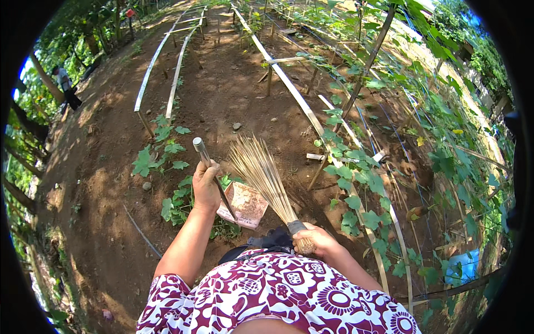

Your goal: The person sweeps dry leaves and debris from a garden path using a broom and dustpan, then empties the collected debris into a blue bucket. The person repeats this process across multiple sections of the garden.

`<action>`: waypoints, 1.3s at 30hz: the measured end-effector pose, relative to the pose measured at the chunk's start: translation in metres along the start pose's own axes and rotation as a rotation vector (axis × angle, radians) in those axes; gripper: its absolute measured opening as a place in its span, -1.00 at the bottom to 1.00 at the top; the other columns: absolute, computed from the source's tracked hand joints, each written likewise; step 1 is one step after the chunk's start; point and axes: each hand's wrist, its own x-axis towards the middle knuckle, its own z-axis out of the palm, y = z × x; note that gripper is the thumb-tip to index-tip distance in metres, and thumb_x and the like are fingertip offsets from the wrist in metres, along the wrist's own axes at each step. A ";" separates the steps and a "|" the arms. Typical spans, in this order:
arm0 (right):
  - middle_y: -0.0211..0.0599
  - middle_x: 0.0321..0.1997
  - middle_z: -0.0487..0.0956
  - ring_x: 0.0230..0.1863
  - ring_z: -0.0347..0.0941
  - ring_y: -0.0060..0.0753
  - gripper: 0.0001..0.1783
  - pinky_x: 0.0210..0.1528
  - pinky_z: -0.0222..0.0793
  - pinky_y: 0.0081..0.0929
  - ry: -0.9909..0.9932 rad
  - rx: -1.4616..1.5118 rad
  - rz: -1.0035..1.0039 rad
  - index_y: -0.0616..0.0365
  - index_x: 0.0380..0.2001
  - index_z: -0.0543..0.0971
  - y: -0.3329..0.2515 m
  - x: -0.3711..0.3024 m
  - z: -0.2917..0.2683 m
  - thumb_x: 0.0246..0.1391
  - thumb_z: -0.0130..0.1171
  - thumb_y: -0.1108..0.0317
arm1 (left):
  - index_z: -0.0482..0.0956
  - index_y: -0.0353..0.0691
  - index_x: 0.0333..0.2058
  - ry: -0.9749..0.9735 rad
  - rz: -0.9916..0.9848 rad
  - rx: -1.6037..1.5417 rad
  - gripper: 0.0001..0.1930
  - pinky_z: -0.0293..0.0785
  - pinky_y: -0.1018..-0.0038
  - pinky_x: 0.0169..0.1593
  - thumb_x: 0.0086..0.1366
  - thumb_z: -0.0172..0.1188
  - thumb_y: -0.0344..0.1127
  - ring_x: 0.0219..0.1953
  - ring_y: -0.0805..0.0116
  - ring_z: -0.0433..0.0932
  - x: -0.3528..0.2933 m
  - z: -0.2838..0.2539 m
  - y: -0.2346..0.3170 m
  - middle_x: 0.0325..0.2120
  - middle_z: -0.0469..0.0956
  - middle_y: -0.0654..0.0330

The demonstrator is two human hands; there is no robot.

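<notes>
My left hand is closed round the upright handle of a dustpan. The handle's silvery top sticks out above the fist, and its dark lower shaft runs down to the pan. That pale, dirt-smeared pan is just beyond my body, beside leafy plants. In my right hand is a stick broom, gripped at the dark-bound butt end. Its thin, stiff bristles fan out up and to the left, over the brown soil.
Pale bamboo rails on short stakes run away ahead. Climbing vines crowd the right side, with blue strings among them. Low leafy plants grow left of the dustpan. A person stands far left near trees. Something blue lies at lower right.
</notes>
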 end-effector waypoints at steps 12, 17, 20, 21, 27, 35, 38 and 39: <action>-0.27 -0.48 0.48 -0.52 0.48 -0.40 -0.70 -0.51 0.45 -0.48 -0.015 -0.154 0.037 0.27 -0.25 0.36 -0.208 0.219 -0.027 -0.12 0.13 0.50 | 0.43 -0.17 -0.47 0.249 0.106 0.187 -0.83 0.27 0.57 -0.21 0.05 0.22 -0.58 -0.41 0.58 0.35 0.257 -0.016 -0.063 -0.51 0.40 0.41; -0.29 -0.48 0.46 -0.59 0.46 -0.40 -0.62 -0.57 0.41 -0.45 -0.031 -0.274 0.036 0.18 -0.19 0.36 -0.339 0.292 -0.021 -0.15 0.17 0.47 | 0.48 -0.17 -0.45 0.287 0.187 0.108 -0.85 0.27 0.59 -0.32 0.05 0.23 -0.57 -0.45 0.55 0.37 0.360 -0.006 -0.076 -0.49 0.46 0.36; -0.27 -0.48 0.44 -0.60 0.46 -0.40 -0.59 -0.55 0.44 -0.48 -0.065 -0.316 -0.027 0.17 -0.14 0.33 -0.394 0.319 -0.012 -0.12 0.16 0.46 | 0.49 -0.18 -0.46 0.337 0.218 0.114 -0.86 0.26 0.60 -0.36 0.05 0.23 -0.57 -0.49 0.54 0.37 0.413 0.003 -0.080 -0.52 0.47 0.35; -0.27 -0.48 0.44 -0.59 0.46 -0.39 -0.57 -0.55 0.45 -0.46 -0.074 -0.274 -0.037 0.17 -0.12 0.32 -0.410 0.329 -0.008 -0.12 0.16 0.46 | 0.50 -0.19 -0.45 0.315 0.240 0.078 -0.87 0.26 0.59 -0.36 0.05 0.24 -0.56 -0.51 0.55 0.37 0.431 0.006 -0.082 -0.54 0.47 0.35; -0.20 -0.46 0.46 -0.56 0.49 -0.32 -0.48 -0.57 0.47 -0.37 -0.085 -0.179 -0.002 0.12 0.01 0.25 -0.476 0.393 0.006 -0.08 0.09 0.48 | 0.53 -0.23 -0.44 0.364 0.289 0.102 -0.90 0.25 0.62 -0.40 0.05 0.25 -0.55 -0.52 0.56 0.36 0.550 0.005 -0.105 -0.54 0.48 0.33; -0.28 -0.47 0.46 -0.53 0.47 -0.43 -0.52 -0.52 0.44 -0.51 -0.063 -0.203 0.039 0.18 -0.02 0.31 -0.569 0.532 0.037 -0.08 0.11 0.46 | 0.50 -0.14 -0.52 0.415 0.326 0.154 -0.90 0.17 0.64 -0.42 0.09 0.27 -0.41 -0.57 0.62 0.26 0.735 -0.050 -0.140 -0.66 0.36 0.43; -0.27 -0.46 0.47 -0.50 0.48 -0.41 -0.56 -0.52 0.46 -0.44 -0.071 -0.156 0.040 0.18 -0.06 0.32 -0.624 0.598 0.067 -0.07 0.11 0.47 | 0.46 -0.08 -0.57 0.462 0.205 0.150 -0.84 0.13 0.65 -0.43 0.09 0.28 -0.35 -0.58 0.62 0.23 0.820 -0.052 -0.139 -0.68 0.33 0.44; -0.28 -0.46 0.47 -0.53 0.48 -0.41 -0.61 -0.53 0.47 -0.44 -0.115 -0.150 0.038 0.16 -0.12 0.32 -0.640 0.617 0.073 -0.07 0.12 0.45 | 0.44 -0.05 -0.58 0.420 0.231 0.140 -0.82 0.12 0.66 -0.43 0.10 0.28 -0.33 -0.59 0.63 0.22 0.847 -0.054 -0.140 -0.68 0.32 0.45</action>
